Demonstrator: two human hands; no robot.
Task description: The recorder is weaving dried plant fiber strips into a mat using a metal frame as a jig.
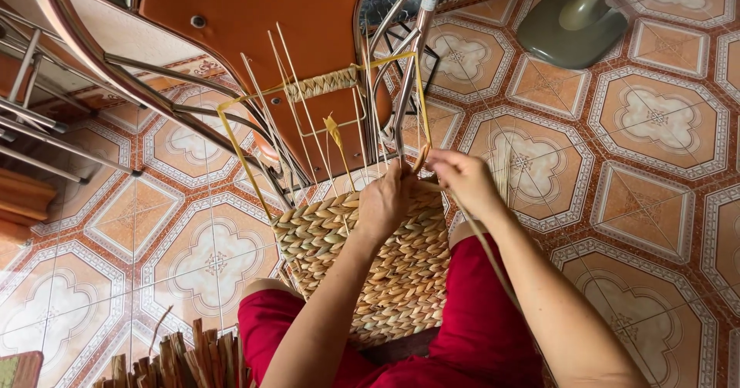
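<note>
Red shorts [470, 311] fill the bottom of view, both my forearms running up from there. Between my knees sits the woven basket [370, 257], straw-coloured plaited wall facing me, leaning against my lap. Yellow wire frame [239, 153] rises from its far rim, with thin upright stakes [297, 103] fanning out above the weave. Short band of wrapped straw [324, 83] sits on the frame's top bar.

Left hand [383, 203] rests on the basket's top edge, fingers curled over the rim and pressed together; can't tell if anything is pinched under them. Right hand [462, 178] is just beside it, fingers closed, pinching a straw strand [493, 257] at the rim; the strand trails back along my right forearm.

Behind the basket: orange chair [270, 26] with chrome legs, tipped close to the frame. Patterned floor tiles [655, 118] all around. Green fan base [574, 22] upper right. Bundle of dried straw [181, 361] at lower left, well apart from my hands.
</note>
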